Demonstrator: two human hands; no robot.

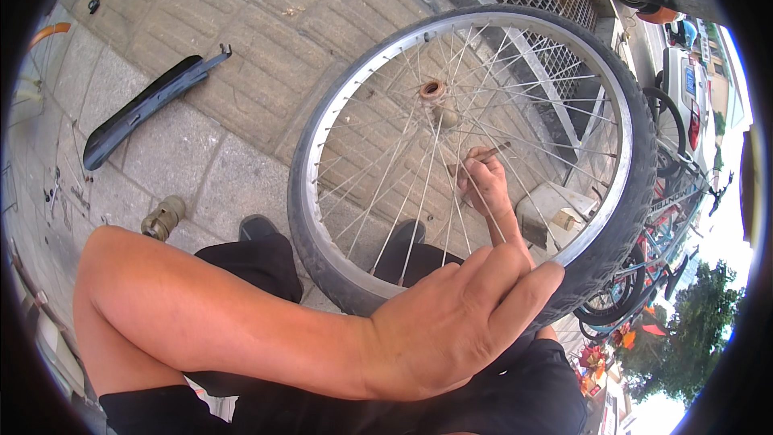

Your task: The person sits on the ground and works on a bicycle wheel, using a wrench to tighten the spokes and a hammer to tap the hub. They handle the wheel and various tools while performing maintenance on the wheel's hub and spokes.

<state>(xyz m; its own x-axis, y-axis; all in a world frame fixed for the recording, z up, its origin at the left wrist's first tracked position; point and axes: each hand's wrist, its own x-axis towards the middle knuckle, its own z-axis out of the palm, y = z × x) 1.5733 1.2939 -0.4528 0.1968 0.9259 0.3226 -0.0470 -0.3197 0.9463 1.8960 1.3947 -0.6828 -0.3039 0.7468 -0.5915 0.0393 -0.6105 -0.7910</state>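
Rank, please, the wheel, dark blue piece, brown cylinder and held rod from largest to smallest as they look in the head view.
1. Wheel, by far.
2. Dark blue piece.
3. Brown cylinder and rod, unranked: the rod looks longer but thinner, and the right hand partly covers it.

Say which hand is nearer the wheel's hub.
Right. The right hand, gripping a thin tool, is below the hub in the picture; the left hand is farther, at the tyre's near side.
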